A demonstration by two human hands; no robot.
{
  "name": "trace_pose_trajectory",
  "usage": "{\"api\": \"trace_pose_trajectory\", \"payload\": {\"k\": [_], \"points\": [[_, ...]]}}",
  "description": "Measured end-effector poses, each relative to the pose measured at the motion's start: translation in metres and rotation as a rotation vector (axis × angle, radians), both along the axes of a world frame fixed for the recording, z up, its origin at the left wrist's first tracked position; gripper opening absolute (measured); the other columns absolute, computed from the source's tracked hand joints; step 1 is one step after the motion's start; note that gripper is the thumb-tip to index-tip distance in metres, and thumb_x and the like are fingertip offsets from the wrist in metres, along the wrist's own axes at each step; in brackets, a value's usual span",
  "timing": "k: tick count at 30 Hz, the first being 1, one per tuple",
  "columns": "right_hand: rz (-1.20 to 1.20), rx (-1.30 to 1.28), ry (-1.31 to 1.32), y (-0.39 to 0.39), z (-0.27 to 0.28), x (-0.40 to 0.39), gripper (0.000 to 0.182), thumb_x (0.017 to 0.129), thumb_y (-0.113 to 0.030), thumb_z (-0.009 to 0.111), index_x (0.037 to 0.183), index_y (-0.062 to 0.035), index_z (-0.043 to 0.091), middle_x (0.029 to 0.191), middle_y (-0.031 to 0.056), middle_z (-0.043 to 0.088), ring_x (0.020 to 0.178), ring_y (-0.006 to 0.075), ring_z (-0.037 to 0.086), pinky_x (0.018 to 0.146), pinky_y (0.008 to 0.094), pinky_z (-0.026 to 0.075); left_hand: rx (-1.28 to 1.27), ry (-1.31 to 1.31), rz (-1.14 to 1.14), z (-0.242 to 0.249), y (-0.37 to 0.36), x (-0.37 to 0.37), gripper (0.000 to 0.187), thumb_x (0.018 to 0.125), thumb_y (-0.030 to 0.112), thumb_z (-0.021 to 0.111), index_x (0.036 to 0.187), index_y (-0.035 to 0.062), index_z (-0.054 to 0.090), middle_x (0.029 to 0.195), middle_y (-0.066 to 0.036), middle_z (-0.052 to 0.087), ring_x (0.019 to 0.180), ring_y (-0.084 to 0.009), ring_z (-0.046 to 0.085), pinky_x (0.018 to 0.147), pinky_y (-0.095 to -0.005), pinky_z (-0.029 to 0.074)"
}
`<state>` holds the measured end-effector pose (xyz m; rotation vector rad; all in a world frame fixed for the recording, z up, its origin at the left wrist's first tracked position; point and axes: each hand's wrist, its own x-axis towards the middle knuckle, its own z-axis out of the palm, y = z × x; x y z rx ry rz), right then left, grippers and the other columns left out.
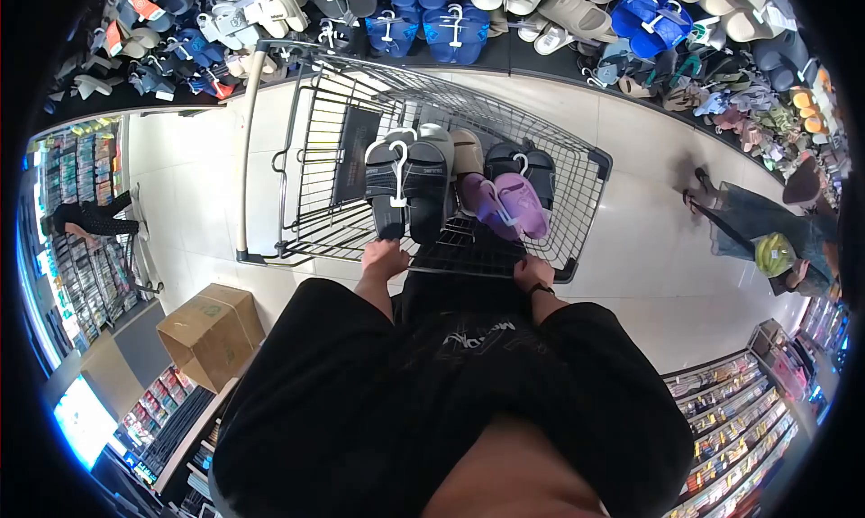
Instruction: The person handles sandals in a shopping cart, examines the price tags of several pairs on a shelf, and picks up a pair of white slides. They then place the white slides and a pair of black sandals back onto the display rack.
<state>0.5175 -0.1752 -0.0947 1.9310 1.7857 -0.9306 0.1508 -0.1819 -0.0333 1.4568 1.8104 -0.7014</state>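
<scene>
A wire shopping cart [315, 176] stands side-on before me. At its near edge, my left hand [385, 259] is closed around the rim, just below a pair of black sandals [389, 189] on a white hanger. My right hand [533, 273], with a dark band at the wrist, is closed on the same rim near the cart's right corner. Inside the cart are also purple slippers [521, 204], dark slippers [532, 162] behind them, and beige slippers [467, 150] in the middle. Fingertips of both hands are partly hidden.
Shelves of slippers and sandals [455, 31] run along the far side. A cardboard box [212, 335] is at the lower left. One person [95, 219] is at the far left, another [766, 230] at the right. Stocked racks [734, 419] stand at the lower right.
</scene>
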Motion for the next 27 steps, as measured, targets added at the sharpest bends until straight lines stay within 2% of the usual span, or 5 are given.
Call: {"api": "trace_pose_trajectory", "payload": {"k": [7,13,19,22,27], "points": [[-0.010,0.109,0.004,-0.027,-0.008,-0.004,0.024,0.081,-0.028,0.057,0.085,-0.0067,0.065,0.086,0.0153,0.069,0.086,0.0349,0.065,0.076,0.0467,0.051,-0.005,-0.020,0.023,-0.004,-0.015,-0.005,0.040,0.084,0.039,0.052,0.104,0.0084,0.070,0.102,-0.015,0.070,0.097,-0.0319,0.067,0.085,-0.0425,0.054],[-0.063,0.103,0.015,-0.025,0.002,-0.008,0.023,0.081,-0.027,0.056,0.085,-0.0069,0.066,0.083,0.0160,0.069,0.083,0.0355,0.066,0.075,0.0474,0.051,-0.039,-0.030,-0.026,-0.003,-0.013,-0.005,0.041,0.085,0.039,0.052,0.106,0.0066,0.069,0.103,-0.016,0.070,0.099,-0.0322,0.067,0.086,-0.0423,0.053],[-0.059,0.113,-0.003,-0.028,-0.009,-0.004,0.025,0.082,-0.029,0.055,0.086,-0.0067,0.066,0.083,0.0163,0.069,0.083,0.0353,0.066,0.075,0.0481,0.052,-0.055,-0.020,0.028,0.007,-0.009,0.000,0.041,0.084,0.037,0.052,0.107,0.0069,0.069,0.106,-0.016,0.069,0.102,-0.0322,0.066,0.088,-0.0421,0.052],[-0.083,0.037,-0.005,-0.025,-0.010,-0.004,0.028,0.081,-0.031,0.054,0.089,-0.0070,0.066,0.089,0.0155,0.069,0.089,0.0340,0.066,0.078,0.0468,0.051,-0.039,-0.015,0.043,0.009,-0.009,0.002,0.040,0.084,0.035,0.052,0.107,0.0070,0.069,0.106,-0.016,0.069,0.102,-0.0318,0.066,0.088,-0.0418,0.052],[-0.054,0.005,-0.011,-0.027,-0.014,0.000,0.028,0.080,-0.032,0.055,0.089,-0.0077,0.066,0.090,0.0159,0.069,0.090,0.0343,0.065,0.079,0.0473,0.052,-0.051,-0.023,0.031,-0.002,-0.013,0.001,0.040,0.083,0.036,0.053,0.107,0.0076,0.069,0.107,-0.017,0.069,0.102,-0.0326,0.066,0.088,-0.0417,0.052]]}}
